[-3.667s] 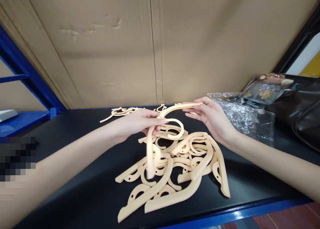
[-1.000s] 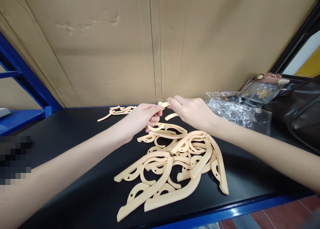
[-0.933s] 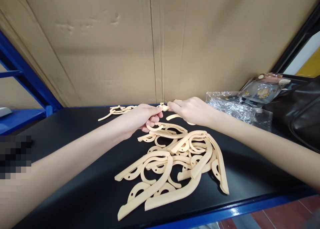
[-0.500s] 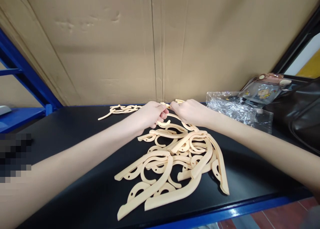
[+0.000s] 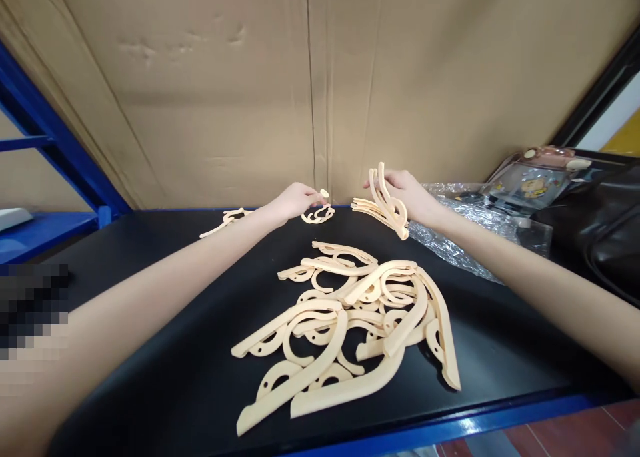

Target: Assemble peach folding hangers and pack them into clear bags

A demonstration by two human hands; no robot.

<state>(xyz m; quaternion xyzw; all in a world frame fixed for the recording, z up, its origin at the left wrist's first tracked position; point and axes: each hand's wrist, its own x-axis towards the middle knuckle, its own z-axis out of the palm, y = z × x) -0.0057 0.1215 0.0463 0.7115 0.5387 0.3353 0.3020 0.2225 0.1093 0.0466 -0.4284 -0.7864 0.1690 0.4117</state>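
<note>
My left hand [image 5: 297,200] is at the back of the black table, its fingers pinched on a small beige hook piece [image 5: 325,193]. Just under it lie several curved beige hooks [image 5: 317,216]. My right hand [image 5: 406,192] is closed on a beige folding hanger [image 5: 385,200], which it holds tilted up off the table. Below that hanger lies a stack of beige hanger pieces [image 5: 367,208], partly covered by it. A large loose pile of beige folding hangers [image 5: 373,384] spreads over the table nearer to me, apart from both hands.
Crumpled clear plastic wrap [image 5: 473,227] lies right of my right hand, with a clear printed bag [image 5: 533,180] and a dark leather-like bag [image 5: 585,224] beyond. More beige pieces [image 5: 227,222] are at the back left. A cardboard wall [image 5: 225,110] rises behind the black table [image 5: 165,257].
My hands were together at the back middle and have moved apart. My right hand has gone right and up with a hanger; my left has shifted slightly left, over the hooks.
</note>
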